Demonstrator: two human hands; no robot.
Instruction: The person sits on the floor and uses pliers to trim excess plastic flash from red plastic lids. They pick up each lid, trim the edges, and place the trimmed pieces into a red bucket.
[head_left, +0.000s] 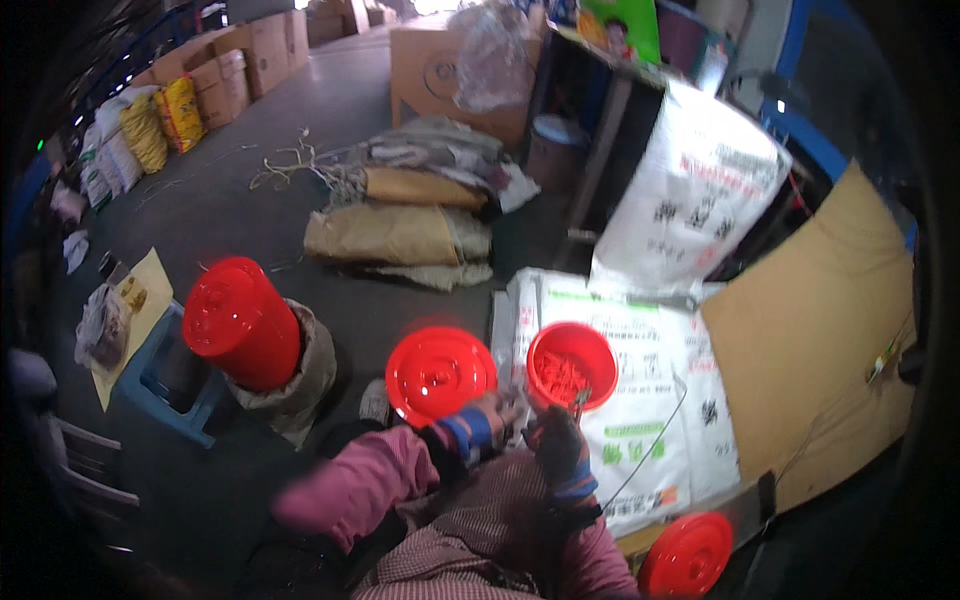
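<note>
My left hand (491, 418), with a blue band at its wrist, is beside the near right rim of a lidded red plastic bucket (439, 371). Its fingers are blurred, so any hold is unclear. My right hand (556, 441), dark gloved and curled, is just below an uncovered red bucket (604, 352). Inside that bucket lie many small red pieces (559, 377). A small metal piece (581, 401) shows at its near rim above my right hand; whether I grip it cannot be told. The uncovered bucket stands on white printed sacks (637, 397).
Left, another lidded red bucket (251, 330) leans in an open sack (319, 360) near a blue plastic stool (161, 382). A loose red lid (686, 555) rests at lower right. Cardboard (817, 337) flanks the sacks, crossed by a thin wire (652, 442). Folded sacks (405, 232) lie ahead.
</note>
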